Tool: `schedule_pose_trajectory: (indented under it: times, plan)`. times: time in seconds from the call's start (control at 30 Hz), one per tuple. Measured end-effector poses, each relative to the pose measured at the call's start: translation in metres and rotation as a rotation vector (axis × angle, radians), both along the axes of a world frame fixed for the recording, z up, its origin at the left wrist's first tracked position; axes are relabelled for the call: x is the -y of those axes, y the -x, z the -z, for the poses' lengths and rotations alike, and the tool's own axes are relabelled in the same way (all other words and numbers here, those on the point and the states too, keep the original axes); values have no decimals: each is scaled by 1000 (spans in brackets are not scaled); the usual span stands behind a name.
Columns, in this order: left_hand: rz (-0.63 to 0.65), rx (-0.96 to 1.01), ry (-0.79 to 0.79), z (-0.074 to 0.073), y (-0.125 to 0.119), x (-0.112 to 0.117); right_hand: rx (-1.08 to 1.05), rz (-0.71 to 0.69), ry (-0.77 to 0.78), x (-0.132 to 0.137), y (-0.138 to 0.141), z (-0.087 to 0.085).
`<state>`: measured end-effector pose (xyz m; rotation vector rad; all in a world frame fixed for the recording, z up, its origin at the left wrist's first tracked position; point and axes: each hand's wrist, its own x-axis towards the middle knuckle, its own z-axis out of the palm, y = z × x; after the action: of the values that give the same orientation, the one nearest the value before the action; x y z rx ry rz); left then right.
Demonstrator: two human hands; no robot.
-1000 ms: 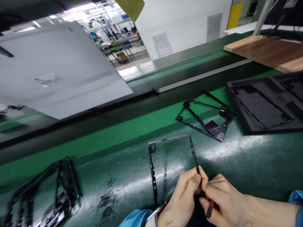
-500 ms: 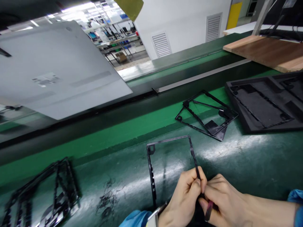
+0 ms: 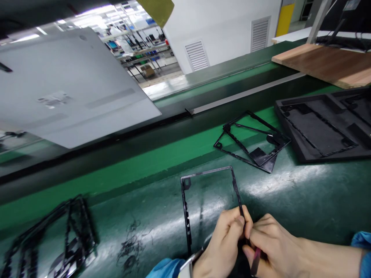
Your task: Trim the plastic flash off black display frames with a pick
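Observation:
A thin black plastic frame point(image 3: 185, 204) lies on the dark green bench in front of me, its near right side between my hands. My left hand point(image 3: 224, 243) pinches that right edge of the frame with thumb and fingers closed. My right hand point(image 3: 272, 245) is closed beside it, holding a small dark reddish tool point(image 3: 255, 260) against the frame. Both wrists wear blue sleeves.
Two more black frames point(image 3: 252, 143) lie stacked to the right behind. A black foam tray point(image 3: 319, 131) sits at far right, a wooden board point(image 3: 324, 63) beyond it. A pile of black frames point(image 3: 58, 239) lies at left. A grey panel point(image 3: 72, 88) rests on the conveyor.
The view has shifted slightly; my hands stay pinched on the frame's right edge with only tiny finger movement.

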<state>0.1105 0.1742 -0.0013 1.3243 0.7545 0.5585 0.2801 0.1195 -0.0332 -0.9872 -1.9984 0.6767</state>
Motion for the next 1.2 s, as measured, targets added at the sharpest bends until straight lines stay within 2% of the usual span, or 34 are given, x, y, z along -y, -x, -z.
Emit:
schedule_pose_trajectory:
  times: [0.23, 0.5, 0.87, 1.03, 1.2]
  plan:
    - [-9, -40, -41, 2, 4, 1, 13, -14, 5, -1, -1, 0]
    - [3, 50, 112, 7, 5, 2, 19, -16, -8, -1, -2, 0]
    - [5, -11, 0, 3, 4, -2, 16, -19, 17, -1, -2, 1]
    - [-10, 48, 106, 5, 2, 0, 27, -33, 26, -1, -3, -2]
    - [-17, 54, 120, 8, 0, 1, 9, -29, -13, -1, -2, -3]
